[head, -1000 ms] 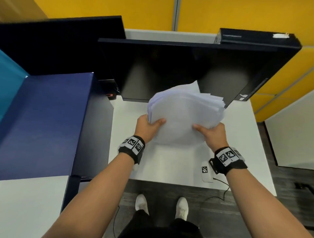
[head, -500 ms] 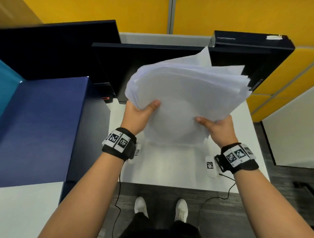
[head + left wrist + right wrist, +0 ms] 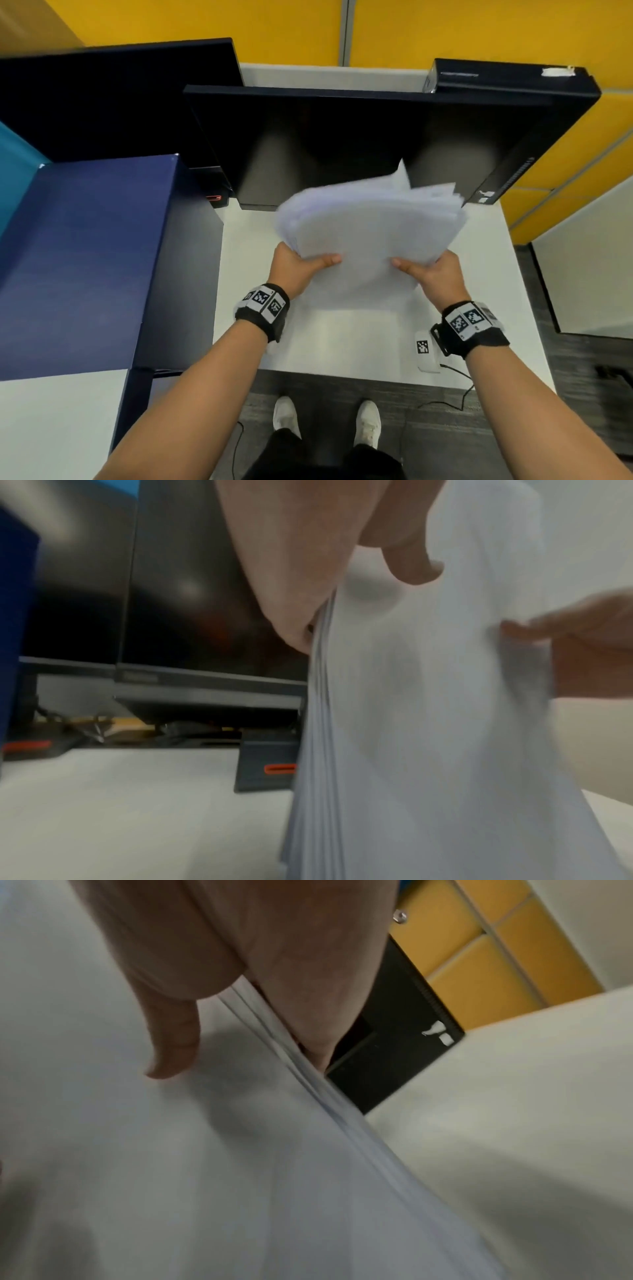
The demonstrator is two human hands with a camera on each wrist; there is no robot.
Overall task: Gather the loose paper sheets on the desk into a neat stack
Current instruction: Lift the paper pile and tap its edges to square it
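A thick bundle of white paper sheets stands on edge over the white desk, blurred, its top leaning away from me. My left hand grips its left side with the thumb on the near face. On the other side my right hand grips the same way. The left wrist view shows the sheet edges running down to the desk beside my left hand. In the right wrist view my right hand pinches the sheets, thumb in front, fingers behind. One sheet corner sticks up at the top.
A dark monitor stands just behind the paper, with a second one at the back left. A blue partition borders the desk on the left. A small white tagged device with a cable lies near the desk's front edge.
Half a second ago the bundle was lifted high and fanned in front of the monitor. Both hands have brought it back down toward the desk.
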